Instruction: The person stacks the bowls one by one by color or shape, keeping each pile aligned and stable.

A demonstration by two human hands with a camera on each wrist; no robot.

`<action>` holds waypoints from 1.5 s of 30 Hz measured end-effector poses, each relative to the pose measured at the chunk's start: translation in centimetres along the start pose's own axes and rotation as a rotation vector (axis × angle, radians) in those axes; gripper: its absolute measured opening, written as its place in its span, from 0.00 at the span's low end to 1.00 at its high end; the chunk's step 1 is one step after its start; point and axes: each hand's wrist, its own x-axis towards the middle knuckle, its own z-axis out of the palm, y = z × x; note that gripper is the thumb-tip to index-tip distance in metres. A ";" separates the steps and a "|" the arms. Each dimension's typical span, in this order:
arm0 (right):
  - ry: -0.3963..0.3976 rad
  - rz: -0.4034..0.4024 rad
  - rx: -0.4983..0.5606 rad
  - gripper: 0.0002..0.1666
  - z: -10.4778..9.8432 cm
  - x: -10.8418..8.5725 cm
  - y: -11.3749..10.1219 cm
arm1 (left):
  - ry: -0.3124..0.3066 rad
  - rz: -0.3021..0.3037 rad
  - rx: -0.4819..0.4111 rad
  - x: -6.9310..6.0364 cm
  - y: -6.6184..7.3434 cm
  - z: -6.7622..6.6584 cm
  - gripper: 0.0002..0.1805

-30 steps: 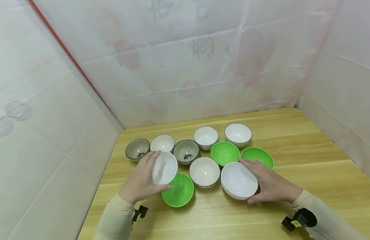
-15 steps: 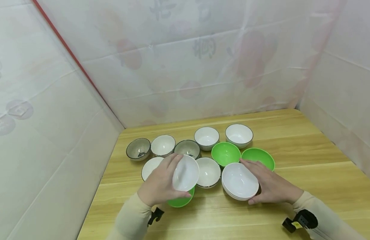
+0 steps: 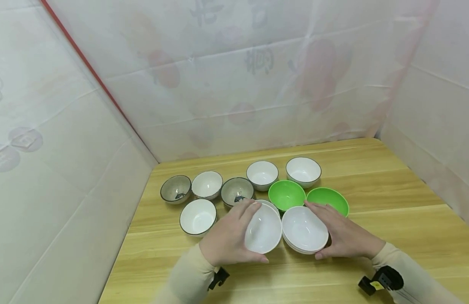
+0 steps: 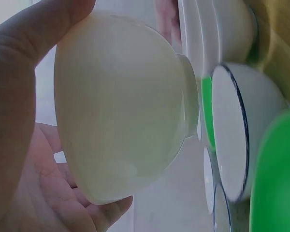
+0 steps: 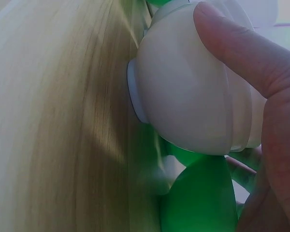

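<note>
My left hand [image 3: 234,238] grips a plain white bowl [image 3: 263,230] by its rim, fingers at the far side and thumb at the near side. In the left wrist view that bowl [image 4: 118,106] is raised above the other bowls, its foot off the table. My right hand [image 3: 346,234] holds a stack of white bowls [image 3: 304,230], thumb on the near side. The right wrist view shows the lowest stacked bowl [image 5: 183,82] close to the wood. The lifted bowl is just left of the stack and partly covers a cream bowl [image 3: 271,205].
Behind the hands are green bowls [image 3: 286,195] [image 3: 328,200], dark-rimmed white bowls [image 3: 262,173] [image 3: 304,170] [image 3: 198,216], grey bowls [image 3: 175,188] [image 3: 236,191] and another cream bowl [image 3: 207,184]. A near green bowl [image 4: 278,179] shows in the left wrist view. Pale curtains [image 3: 227,84] enclose the wooden table [image 3: 390,190].
My left hand has carried the white bowl rightward, from the left over the near green bowl to beside the stack. The right hand and stack stay put.
</note>
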 end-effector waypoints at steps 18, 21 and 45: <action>-0.007 0.031 0.004 0.82 0.2 -0.3 0.2 | -0.064 0.103 0.010 4.2 3.1 3.1 0.66; -0.024 0.033 0.000 0.82 0.2 -0.4 0.3 | -0.064 0.110 0.004 4.7 3.3 3.6 0.65; -0.006 0.068 0.069 0.80 0.3 -0.4 0.5 | -0.108 0.119 -0.001 7.3 4.1 6.5 0.64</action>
